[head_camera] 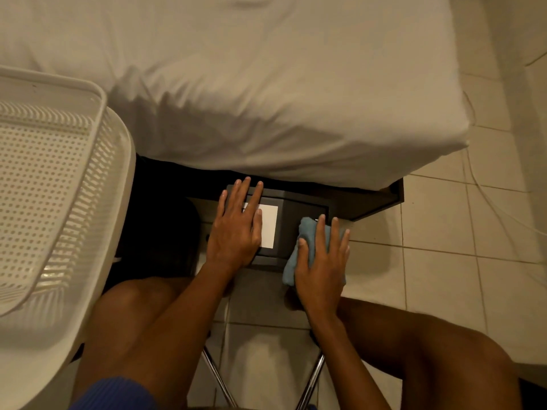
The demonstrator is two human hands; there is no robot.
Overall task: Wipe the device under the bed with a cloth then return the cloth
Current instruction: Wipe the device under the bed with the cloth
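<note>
Device (291, 220) partly under bed (266, 99), white label (268, 232) unreadable. Left hand (236, 229) flat on top; right hand (321, 261) flat, pressing blue cloth (290, 270).

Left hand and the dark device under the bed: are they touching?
Touching. The head view shows the left hand lying flat on top of the device, straight fingers across its white label.

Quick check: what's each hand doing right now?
Left hand: open, flat on the device.
Right hand: open, pressing the cloth onto it.
</note>
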